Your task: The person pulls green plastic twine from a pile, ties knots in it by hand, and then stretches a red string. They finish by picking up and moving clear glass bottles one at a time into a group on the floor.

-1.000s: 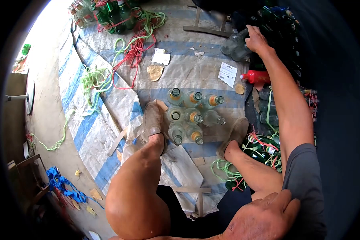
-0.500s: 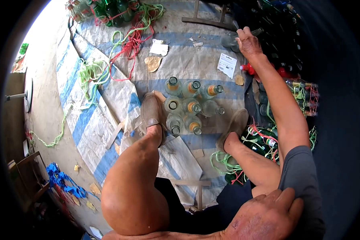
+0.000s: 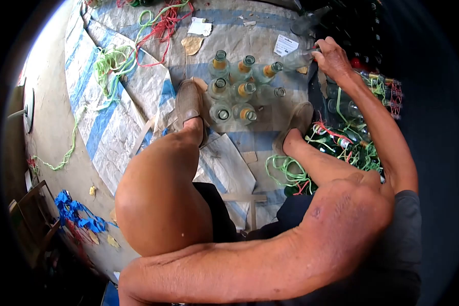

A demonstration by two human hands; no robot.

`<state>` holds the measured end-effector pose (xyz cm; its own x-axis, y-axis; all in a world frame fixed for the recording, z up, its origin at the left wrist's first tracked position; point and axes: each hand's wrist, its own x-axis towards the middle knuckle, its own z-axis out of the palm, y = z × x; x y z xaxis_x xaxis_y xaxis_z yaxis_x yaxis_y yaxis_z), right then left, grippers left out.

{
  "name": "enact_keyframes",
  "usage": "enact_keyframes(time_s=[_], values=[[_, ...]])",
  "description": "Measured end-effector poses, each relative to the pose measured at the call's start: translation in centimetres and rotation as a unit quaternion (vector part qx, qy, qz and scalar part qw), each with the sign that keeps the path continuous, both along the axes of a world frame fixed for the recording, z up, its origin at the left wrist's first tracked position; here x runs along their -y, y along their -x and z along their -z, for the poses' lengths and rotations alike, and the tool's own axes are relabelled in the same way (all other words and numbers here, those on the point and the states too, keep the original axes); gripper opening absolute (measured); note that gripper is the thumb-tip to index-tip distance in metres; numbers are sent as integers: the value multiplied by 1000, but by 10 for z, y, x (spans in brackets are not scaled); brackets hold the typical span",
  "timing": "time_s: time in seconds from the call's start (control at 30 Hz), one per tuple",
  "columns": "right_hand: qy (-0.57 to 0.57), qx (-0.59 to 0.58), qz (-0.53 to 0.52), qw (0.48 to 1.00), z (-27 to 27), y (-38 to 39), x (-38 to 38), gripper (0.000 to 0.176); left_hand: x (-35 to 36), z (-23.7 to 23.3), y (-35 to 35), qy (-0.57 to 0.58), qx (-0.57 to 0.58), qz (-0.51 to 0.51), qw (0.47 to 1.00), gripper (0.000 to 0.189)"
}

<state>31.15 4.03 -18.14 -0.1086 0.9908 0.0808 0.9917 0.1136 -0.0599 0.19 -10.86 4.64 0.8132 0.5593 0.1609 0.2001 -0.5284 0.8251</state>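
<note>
Eight clear bottles point(image 3: 245, 91) stand grouped, a ninth bottle point(image 3: 296, 59) is held, and two shoes point(image 3: 189, 102) flank them.

Right hand point(image 3: 334, 57) on clear bottle point(image 3: 297, 58), head view
Your right hand grips the clear bottle, held tilted just beside the upright bottles point(image 3: 239, 91) standing between your shoes on the striped tarp point(image 3: 117, 117); your left hand point(image 3: 349, 204) rests on your right knee, fingers indistinct
</note>
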Motion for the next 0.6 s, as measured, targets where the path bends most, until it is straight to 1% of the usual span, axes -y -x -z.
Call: enact_keyframes(time_s=[0.1,0.2,0.23,0.27,0.4,0.5,0.6], values=[[47,-28,-20,998,-17,17,37,24,3,-1,4,-33,17,11,999,29],[80,-58,-50,994,-35,39,70,26,13,6,0,-20,2,16,1000,32],[98,-61,-57,992,-43,49,80,26,14,5,0,-22,-2,18,1000,31],[99,-77,-64,990,-43,54,89,25,14,5,1,-24,-8,20,999,29],[151,-77,-81,982,-44,74,118,25,18,5,1,-20,-15,18,1000,21],[164,-89,-90,978,-41,91,131,27,20,11,1,24,27,29,999,28],[169,-100,-126,973,-31,106,136,28,18,8,3,29,19,29,999,31]])
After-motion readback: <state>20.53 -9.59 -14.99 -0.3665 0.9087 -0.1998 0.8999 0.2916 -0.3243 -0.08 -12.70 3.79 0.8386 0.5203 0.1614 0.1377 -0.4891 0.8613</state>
